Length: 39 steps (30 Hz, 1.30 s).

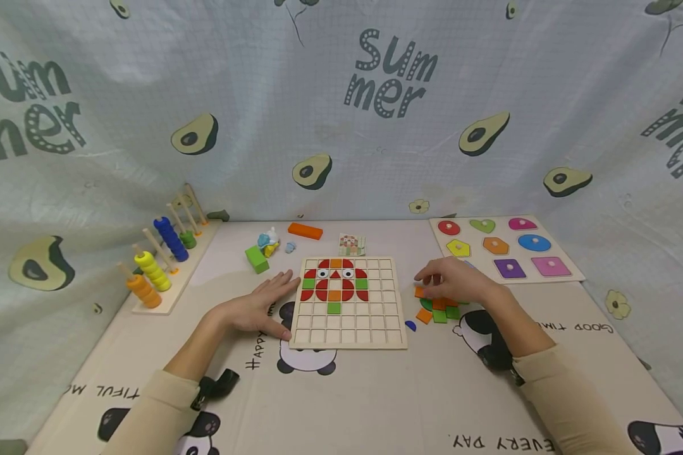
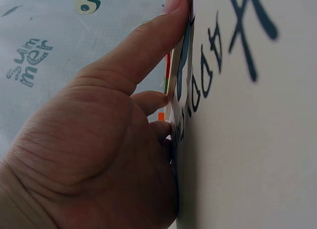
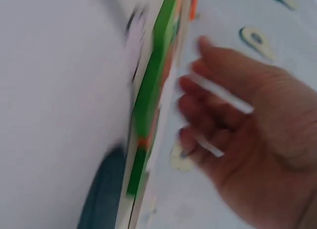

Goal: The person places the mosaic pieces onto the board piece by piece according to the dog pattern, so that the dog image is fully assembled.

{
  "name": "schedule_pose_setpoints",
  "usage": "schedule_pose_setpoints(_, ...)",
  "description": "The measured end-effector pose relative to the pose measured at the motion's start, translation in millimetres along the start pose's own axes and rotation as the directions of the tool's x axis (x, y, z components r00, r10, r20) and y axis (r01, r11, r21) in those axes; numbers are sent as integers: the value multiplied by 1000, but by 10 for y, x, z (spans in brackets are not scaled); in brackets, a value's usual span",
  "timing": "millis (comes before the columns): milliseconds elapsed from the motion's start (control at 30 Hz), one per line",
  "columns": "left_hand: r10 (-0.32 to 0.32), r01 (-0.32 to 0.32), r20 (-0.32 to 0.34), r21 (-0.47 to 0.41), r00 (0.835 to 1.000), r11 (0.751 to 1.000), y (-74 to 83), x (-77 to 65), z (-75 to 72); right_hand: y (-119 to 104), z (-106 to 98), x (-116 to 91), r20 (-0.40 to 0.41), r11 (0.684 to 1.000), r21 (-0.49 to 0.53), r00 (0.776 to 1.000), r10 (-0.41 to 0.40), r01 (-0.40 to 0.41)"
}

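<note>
A square wooden grid board (image 1: 365,323) lies in the middle of the table. Red, green and orange tiles form an owl-like figure (image 1: 347,295) on its upper left part. My left hand (image 1: 255,308) rests at the board's left edge, its fingers fairly straight and the thumb near the lower corner. Over a heap of loose green and orange tiles (image 1: 440,316), to the right of the board, hovers my right hand (image 1: 455,280). Its fingers are loosely bent, and the blurred right wrist view shows no tile between them. Part of the heap is hidden under that hand.
A blue half-round tile (image 1: 410,325) lies by the board's right edge. Behind the board are a small picture card (image 1: 351,244), an orange block (image 1: 305,231) and a green block (image 1: 257,260). A peg counter (image 1: 173,278) stands left, a shape puzzle (image 1: 475,253) at back right.
</note>
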<state>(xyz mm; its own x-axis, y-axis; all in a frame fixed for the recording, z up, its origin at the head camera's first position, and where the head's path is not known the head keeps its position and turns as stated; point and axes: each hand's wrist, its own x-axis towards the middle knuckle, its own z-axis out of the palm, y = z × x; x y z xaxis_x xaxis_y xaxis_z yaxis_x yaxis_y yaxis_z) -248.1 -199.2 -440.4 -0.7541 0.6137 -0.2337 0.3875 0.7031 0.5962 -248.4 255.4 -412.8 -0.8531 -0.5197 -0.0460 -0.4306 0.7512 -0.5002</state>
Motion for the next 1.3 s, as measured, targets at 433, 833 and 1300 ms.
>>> schedule_pose_setpoints(433,-9,9,15,2,1000,1000,86,143,52,-17,111,-76,-25,994,-110,1000,5,-8)
schedule_pose_setpoints(833,-17,19,-26,42,1000,999,23,-74,9,-89,99,138,-28,997,12,997,-71,71)
schedule_pose_setpoints(1300,-13,13,-14,34,1000,999,34,1,18,-713,173,498,-3,957,185,974,-227,223)
